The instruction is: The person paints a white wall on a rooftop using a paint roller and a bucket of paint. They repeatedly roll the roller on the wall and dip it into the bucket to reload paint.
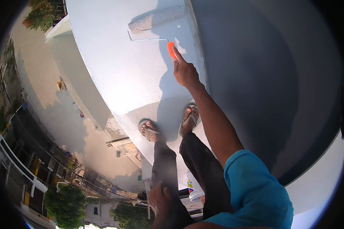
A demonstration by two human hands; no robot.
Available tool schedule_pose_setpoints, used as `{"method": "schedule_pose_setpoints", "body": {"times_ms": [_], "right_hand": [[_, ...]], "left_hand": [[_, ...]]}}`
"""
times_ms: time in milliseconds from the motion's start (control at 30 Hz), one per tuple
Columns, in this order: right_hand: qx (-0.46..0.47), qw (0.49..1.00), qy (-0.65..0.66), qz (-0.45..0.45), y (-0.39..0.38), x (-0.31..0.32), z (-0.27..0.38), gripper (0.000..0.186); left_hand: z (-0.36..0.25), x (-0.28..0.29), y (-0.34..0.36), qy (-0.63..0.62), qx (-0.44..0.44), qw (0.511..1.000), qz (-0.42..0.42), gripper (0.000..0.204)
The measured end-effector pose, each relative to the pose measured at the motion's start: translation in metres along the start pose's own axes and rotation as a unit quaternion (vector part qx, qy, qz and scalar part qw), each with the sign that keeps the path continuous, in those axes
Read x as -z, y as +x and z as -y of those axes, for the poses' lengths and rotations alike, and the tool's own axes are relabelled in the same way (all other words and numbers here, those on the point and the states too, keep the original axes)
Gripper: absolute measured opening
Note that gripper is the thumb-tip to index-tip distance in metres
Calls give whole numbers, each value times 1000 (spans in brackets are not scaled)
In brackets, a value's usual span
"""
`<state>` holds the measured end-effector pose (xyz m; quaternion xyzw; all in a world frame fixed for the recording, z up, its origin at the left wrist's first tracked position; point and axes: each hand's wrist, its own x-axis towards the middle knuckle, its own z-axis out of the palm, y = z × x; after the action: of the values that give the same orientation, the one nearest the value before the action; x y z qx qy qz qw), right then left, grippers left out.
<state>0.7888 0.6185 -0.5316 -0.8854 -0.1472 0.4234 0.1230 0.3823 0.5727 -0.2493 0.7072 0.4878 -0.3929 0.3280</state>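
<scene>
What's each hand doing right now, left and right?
Left hand: holds nothing, resting on the left thigh.
Right hand: closed on the orange handle of the paint roller, roller on the white surface.

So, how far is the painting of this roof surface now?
Already done, it seems: the white surface around the feet looks coated and glossy in the sun. In hand: the right hand holds the orange handle of the paint roller, its sleeve lying on the surface ahead. The left hand rests on the thigh. A white bucket stands behind. The shaded part to the right cannot be judged.
</scene>
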Motion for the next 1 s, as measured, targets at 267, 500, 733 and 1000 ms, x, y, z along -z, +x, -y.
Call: {"method": "schedule_pose_setpoints", "body": {"times_ms": [267, 500, 733, 1000], "right_hand": [[70, 990, -37, -121, 160, 37, 90, 56], [21, 989, 144, -26, 240, 79, 203, 68], [17, 988, 151, -29, 170, 52, 180, 73], [-8, 995, 101, 23, 21, -38, 97, 63]], "left_hand": [[-13, 11, 6, -31, 16, 999, -38, 38], [-19, 21, 11, -78, -1, 984, -161, 35], [-13, 7, 2, -86, -8, 990, -109, 37], [0, -18, -8, -57, -7, 996, -70, 30]]}}
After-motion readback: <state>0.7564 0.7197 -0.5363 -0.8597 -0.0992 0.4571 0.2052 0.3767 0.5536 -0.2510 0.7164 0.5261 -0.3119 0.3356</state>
